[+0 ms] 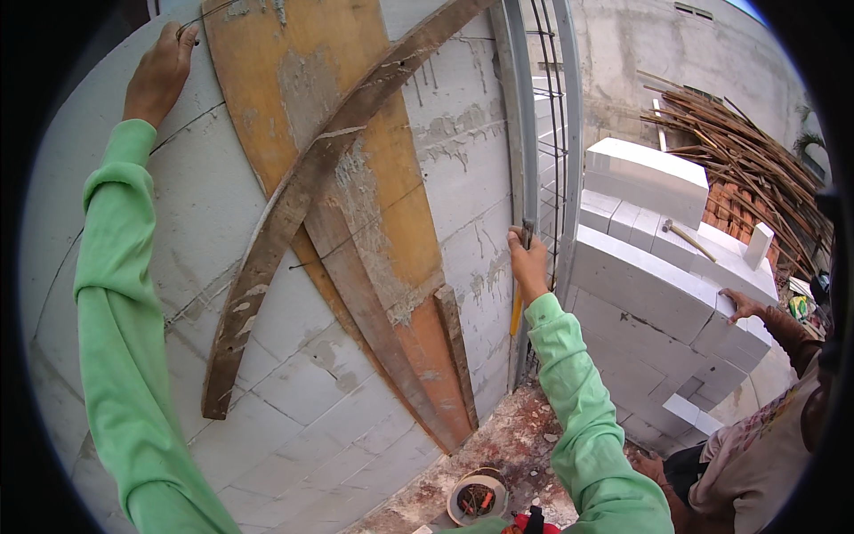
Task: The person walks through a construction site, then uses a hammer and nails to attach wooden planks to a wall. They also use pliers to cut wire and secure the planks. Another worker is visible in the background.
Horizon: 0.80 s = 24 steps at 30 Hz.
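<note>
Right hand (531, 268) is wrapped round a dark-topped, yellow-handled tool (527, 233), left hand (162, 75) kinda pinching thin dark wire (212, 12) by mortar-splattered yellowish plywood (253, 67).

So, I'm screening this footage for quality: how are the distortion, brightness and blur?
Head view: strong fisheye distortion, the beam appearing as an arc, black surround at the edges; head view: top block very bright on its upper face; head view: left hand and right hand reasonably sharp, no obvious motion blur.
</note>
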Each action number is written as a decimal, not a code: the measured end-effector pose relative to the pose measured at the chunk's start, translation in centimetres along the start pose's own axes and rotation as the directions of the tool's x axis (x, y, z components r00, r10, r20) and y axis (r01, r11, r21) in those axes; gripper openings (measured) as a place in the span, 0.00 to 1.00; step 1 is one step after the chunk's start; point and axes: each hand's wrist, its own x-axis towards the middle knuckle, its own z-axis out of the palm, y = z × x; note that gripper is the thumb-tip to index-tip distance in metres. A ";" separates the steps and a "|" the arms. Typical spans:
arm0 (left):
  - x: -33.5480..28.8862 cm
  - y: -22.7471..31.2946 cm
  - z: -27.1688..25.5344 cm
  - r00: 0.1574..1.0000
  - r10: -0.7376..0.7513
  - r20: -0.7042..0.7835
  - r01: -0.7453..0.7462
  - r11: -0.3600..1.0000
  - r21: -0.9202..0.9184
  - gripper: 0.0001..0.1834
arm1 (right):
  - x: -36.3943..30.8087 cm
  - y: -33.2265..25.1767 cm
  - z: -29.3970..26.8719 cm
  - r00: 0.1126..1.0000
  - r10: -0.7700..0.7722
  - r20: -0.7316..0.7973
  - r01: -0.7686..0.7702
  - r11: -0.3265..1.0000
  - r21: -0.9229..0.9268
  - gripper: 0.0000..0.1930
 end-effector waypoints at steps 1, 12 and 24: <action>0.1 -0.1 0.1 1.000 0.008 0.000 -0.008 1.000 -0.006 0.24 | 3.5 0.3 0.5 0.999 -0.048 -0.025 0.046 0.995 -0.088 0.15; -0.5 0.5 -0.6 1.000 -0.003 -0.025 0.001 0.996 -0.086 0.21 | 18.3 2.8 5.3 0.997 -0.010 -0.071 -0.020 0.911 -0.412 0.21; 0.1 0.5 -0.1 0.988 0.086 -0.126 -0.098 0.991 -0.089 0.19 | 19.2 4.5 5.4 0.974 -0.169 -0.152 0.097 0.914 -0.393 0.15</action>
